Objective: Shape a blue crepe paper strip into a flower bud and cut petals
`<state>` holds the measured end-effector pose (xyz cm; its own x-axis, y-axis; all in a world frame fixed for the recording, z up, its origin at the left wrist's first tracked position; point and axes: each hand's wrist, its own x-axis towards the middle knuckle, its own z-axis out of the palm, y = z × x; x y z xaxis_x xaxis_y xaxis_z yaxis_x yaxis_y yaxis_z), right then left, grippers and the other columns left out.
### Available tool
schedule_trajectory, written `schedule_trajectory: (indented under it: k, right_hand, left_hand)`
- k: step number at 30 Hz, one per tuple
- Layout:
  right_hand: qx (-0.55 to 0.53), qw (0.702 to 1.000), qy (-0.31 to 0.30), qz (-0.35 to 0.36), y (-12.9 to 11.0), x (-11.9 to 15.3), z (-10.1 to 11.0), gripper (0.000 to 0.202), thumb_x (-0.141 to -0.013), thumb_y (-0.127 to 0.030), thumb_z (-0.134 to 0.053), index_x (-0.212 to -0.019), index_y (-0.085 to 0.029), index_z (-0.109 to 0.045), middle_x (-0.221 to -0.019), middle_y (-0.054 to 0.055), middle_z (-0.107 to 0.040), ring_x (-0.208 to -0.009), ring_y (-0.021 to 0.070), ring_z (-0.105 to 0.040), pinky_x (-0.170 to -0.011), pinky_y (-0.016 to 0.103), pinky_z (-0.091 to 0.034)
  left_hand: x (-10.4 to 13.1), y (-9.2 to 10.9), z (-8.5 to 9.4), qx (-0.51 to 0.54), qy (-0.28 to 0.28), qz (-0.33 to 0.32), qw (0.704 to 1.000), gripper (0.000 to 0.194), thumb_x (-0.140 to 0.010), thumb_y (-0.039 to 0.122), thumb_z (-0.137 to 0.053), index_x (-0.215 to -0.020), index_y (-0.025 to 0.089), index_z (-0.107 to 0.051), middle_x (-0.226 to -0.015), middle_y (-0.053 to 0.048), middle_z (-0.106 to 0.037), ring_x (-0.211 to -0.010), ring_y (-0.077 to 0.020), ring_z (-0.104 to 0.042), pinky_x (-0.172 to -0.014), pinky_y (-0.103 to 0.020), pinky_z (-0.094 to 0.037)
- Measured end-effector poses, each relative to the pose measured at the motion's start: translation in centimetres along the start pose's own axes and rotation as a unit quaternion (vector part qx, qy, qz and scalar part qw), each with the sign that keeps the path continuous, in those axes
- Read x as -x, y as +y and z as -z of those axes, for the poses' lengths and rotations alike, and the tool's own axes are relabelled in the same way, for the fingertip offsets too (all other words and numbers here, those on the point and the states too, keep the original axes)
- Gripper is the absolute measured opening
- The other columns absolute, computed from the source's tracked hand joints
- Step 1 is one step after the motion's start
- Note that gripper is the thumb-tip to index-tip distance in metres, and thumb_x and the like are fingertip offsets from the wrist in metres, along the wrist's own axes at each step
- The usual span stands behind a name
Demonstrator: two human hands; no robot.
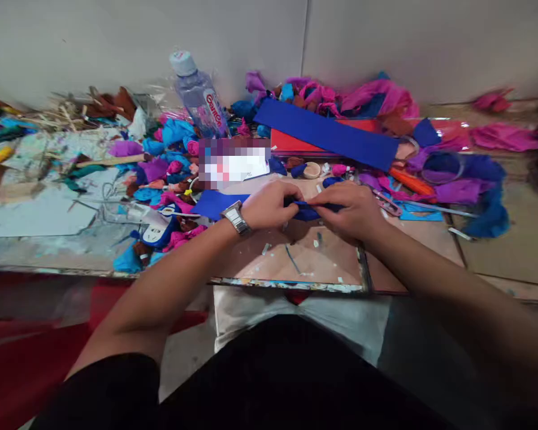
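Note:
My left hand, with a metal watch on its wrist, pinches a small piece of dark blue paper over the table. My right hand grips the same piece from the other side, its fingertips close to the left ones. The fingers hide part of the piece. Beside my left wrist lies a flat blue sheet. A long blue strip rests on a red sheet behind my hands. Just behind them sits a small round tan ring.
A clear bottle stands at the back, near a partly blurred phone. Crumpled coloured paper covers much of the table. A blue-and-white power strip lies at left, a pink cutter at right.

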<state>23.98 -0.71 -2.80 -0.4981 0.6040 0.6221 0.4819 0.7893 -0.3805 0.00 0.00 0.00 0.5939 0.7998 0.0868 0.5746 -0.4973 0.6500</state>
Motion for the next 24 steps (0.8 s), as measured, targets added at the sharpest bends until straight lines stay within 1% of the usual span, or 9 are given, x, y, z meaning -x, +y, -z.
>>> schedule_trajectory:
  k: [2,6,9,12,14,16,18,21,24]
  right_hand:
    - [0.005,1.000,0.005,0.001,0.1,0.1,-0.2,0.017,-0.089,-0.016,-0.074,-0.097,-0.025,-0.086,-0.091,0.002,-0.085,-0.084,0.0225,-0.077,-0.077,0.037,-0.053]
    - [0.004,1.000,0.018,0.003,0.0,0.1,-0.2,0.018,-0.089,-0.016,-0.073,-0.096,-0.027,-0.086,-0.089,0.002,-0.084,-0.082,0.0222,-0.077,-0.077,0.037,-0.054]
    - [-0.001,1.000,0.024,-0.018,-0.3,-0.1,0.0,0.017,-0.090,-0.017,-0.073,-0.095,-0.027,-0.086,-0.088,0.002,-0.084,-0.082,0.0225,-0.077,-0.079,0.037,-0.056]
    - [-0.019,0.997,0.025,-0.072,-0.3,-0.1,0.2,0.015,-0.088,-0.019,-0.074,-0.095,-0.025,-0.086,-0.089,0.003,-0.083,-0.082,0.0225,-0.077,-0.078,0.036,-0.057]
    - [-0.040,0.993,0.027,-0.103,-0.2,-0.1,0.2,0.015,-0.088,-0.019,-0.075,-0.095,-0.025,-0.087,-0.090,0.004,-0.083,-0.082,0.0220,-0.078,-0.076,0.034,-0.058]
    - [-0.052,0.991,0.036,-0.115,0.0,0.0,0.2,0.016,-0.088,-0.018,-0.075,-0.095,-0.025,-0.087,-0.091,0.003,-0.083,-0.081,0.0214,-0.078,-0.075,0.033,-0.058]
    - [-0.050,0.992,0.048,-0.108,0.2,0.1,0.1,0.016,-0.088,-0.018,-0.074,-0.094,-0.025,-0.087,-0.090,0.003,-0.084,-0.081,0.0212,-0.078,-0.076,0.033,-0.059]
    - [-0.033,0.994,0.057,-0.085,0.3,0.1,-0.2,0.016,-0.088,-0.017,-0.074,-0.094,-0.025,-0.087,-0.090,0.003,-0.084,-0.083,0.0215,-0.079,-0.078,0.034,-0.059]
    - [-0.019,0.997,0.051,-0.063,0.1,0.1,-0.3,0.018,-0.089,-0.017,-0.074,-0.096,-0.027,-0.087,-0.091,0.002,-0.084,-0.084,0.0214,-0.078,-0.079,0.036,-0.059]
  left_hand:
    - [-0.1,0.3,0.1,0.002,-0.002,-0.010,1.000,0.024,-0.084,0.026,-0.057,-0.094,0.015,-0.076,-0.083,-0.003,-0.075,-0.073,-0.0162,-0.062,-0.070,-0.030,-0.045]
    - [-0.1,0.5,0.0,-0.012,0.001,-0.018,1.000,0.028,-0.090,0.037,-0.060,-0.097,0.015,-0.076,-0.089,-0.005,-0.077,-0.077,-0.0175,-0.064,-0.072,-0.031,-0.045]
    - [0.1,0.3,0.2,-0.034,0.020,-0.026,0.999,0.025,-0.090,0.033,-0.060,-0.099,0.016,-0.076,-0.093,-0.005,-0.078,-0.082,-0.0188,-0.067,-0.076,-0.032,-0.047]
    - [0.2,0.1,0.7,-0.050,0.057,-0.037,0.996,0.023,-0.087,0.026,-0.061,-0.101,0.017,-0.077,-0.099,-0.005,-0.079,-0.087,-0.0203,-0.070,-0.082,-0.034,-0.049]
    - [0.2,0.0,1.0,-0.065,0.085,-0.035,0.994,0.024,-0.087,0.023,-0.060,-0.102,0.018,-0.078,-0.098,-0.004,-0.080,-0.085,-0.0201,-0.071,-0.082,-0.034,-0.050]
    - [0.2,-0.1,1.2,-0.086,0.113,-0.029,0.989,0.027,-0.087,0.020,-0.059,-0.103,0.019,-0.080,-0.097,-0.004,-0.081,-0.083,-0.0200,-0.072,-0.081,-0.034,-0.051]
    - [0.1,-0.2,1.1,-0.101,0.130,-0.029,0.986,0.029,-0.086,0.018,-0.058,-0.104,0.020,-0.080,-0.100,-0.004,-0.082,-0.086,-0.0207,-0.073,-0.084,-0.035,-0.052]
    - [0.1,-0.2,0.9,-0.095,0.108,-0.048,0.988,0.032,-0.084,0.018,-0.058,-0.109,0.019,-0.079,-0.107,-0.006,-0.082,-0.094,-0.0225,-0.074,-0.089,-0.036,-0.053]
    - [0.0,-0.1,0.6,-0.081,0.062,-0.074,0.992,0.030,-0.091,0.032,-0.061,-0.112,0.017,-0.077,-0.107,-0.008,-0.081,-0.095,-0.0237,-0.073,-0.088,-0.036,-0.053]
